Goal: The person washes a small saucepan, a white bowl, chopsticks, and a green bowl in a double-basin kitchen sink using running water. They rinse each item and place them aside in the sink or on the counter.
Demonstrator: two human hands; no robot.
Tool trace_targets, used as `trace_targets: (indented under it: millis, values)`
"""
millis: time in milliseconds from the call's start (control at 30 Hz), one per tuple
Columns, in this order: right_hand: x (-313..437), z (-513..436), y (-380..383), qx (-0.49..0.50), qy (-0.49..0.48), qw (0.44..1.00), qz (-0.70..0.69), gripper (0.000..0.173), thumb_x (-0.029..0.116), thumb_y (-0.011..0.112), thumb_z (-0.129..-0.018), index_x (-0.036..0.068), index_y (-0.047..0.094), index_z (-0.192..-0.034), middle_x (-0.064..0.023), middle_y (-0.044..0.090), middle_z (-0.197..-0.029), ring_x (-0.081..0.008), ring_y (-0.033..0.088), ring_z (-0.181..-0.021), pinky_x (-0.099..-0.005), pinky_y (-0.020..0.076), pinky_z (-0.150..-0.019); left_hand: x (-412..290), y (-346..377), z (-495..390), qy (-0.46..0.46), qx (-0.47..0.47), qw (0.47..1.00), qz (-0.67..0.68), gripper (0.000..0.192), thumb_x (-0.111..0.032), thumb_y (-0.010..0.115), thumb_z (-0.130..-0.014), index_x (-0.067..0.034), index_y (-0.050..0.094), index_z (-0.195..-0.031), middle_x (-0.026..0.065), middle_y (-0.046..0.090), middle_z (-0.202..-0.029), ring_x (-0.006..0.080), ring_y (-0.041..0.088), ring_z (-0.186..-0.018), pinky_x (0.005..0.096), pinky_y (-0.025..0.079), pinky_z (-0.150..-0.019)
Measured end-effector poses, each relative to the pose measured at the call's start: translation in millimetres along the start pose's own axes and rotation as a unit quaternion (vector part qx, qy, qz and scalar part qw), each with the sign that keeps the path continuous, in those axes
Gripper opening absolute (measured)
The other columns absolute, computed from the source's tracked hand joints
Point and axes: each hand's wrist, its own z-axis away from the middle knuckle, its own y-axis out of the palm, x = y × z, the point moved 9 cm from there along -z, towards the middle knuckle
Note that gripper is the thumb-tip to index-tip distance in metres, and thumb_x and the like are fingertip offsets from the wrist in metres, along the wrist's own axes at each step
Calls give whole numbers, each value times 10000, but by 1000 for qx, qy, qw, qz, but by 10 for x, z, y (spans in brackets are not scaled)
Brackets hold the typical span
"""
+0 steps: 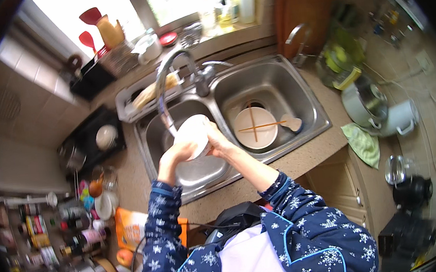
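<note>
Both hands grip a white bowl (pixel 191 132), tilted over the left basin (pixel 202 173) of a stainless steel double sink. My left hand (pixel 180 152) holds its lower left side, my right hand (pixel 217 139) its right side. The tip of the arched chrome faucet (pixel 161 72) reaches the bowl's upper left edge; I cannot tell whether water runs. In the right basin (pixel 276 83), another white bowl (pixel 247 137) has two wooden chopsticks (pixel 268 125) lying crossed over it. A pale spoon-like utensil (pixel 290 122) rests beside that bowl.
Behind the faucet, a white caddy (pixel 125 109) holds a pale sponge-like item (pixel 154 91). A black dish tray (pixel 88 140) stands left of the sink. To the right are a green cloth (pixel 362 143), a large pot (pixel 356 101) and a wooden cutting board (pixel 302 10). Bottles (pixel 86 237) crowd the lower left.
</note>
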Motion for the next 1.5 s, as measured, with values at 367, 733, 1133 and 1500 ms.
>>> trace_targets:
  millis: [367,733,1133,1500]
  values:
    - [57,-75,-92,-157,108,866,462,769,621,400,-856,30,359,-1346,-230,311,-1416,-376,299,-1302,-520,244,-1048,-2,-253,432,-148,-215,959,111,249,-213,520,-900,27,565,-948,150,612,-804,270,577,-706,367,459,-676]
    - [193,-422,15,-116,-51,949,288,322,204,714,-786,41,553,-559,-11,506,-486,-76,405,-363,-242,275,-335,780,-157,775,-167,-370,660,632,194,-72,509,-887,28,583,-1035,111,635,-933,198,620,-825,361,507,-751]
    - [1918,-491,-533,-280,-289,524,751,730,249,496,-763,128,230,-1433,-162,151,-1501,-350,123,-1386,-587,100,-1075,91,-389,599,-105,-353,901,228,210,-139,447,-878,4,596,-915,21,546,-725,117,474,-652,284,400,-562]
    - [495,-544,-1283,-251,-107,934,232,753,66,545,-767,152,203,-1432,-210,165,-1477,-408,401,-1233,-557,355,-998,63,-6,255,-15,-194,946,-260,225,-213,479,-913,-69,554,-1068,179,604,-926,326,585,-880,419,432,-827]
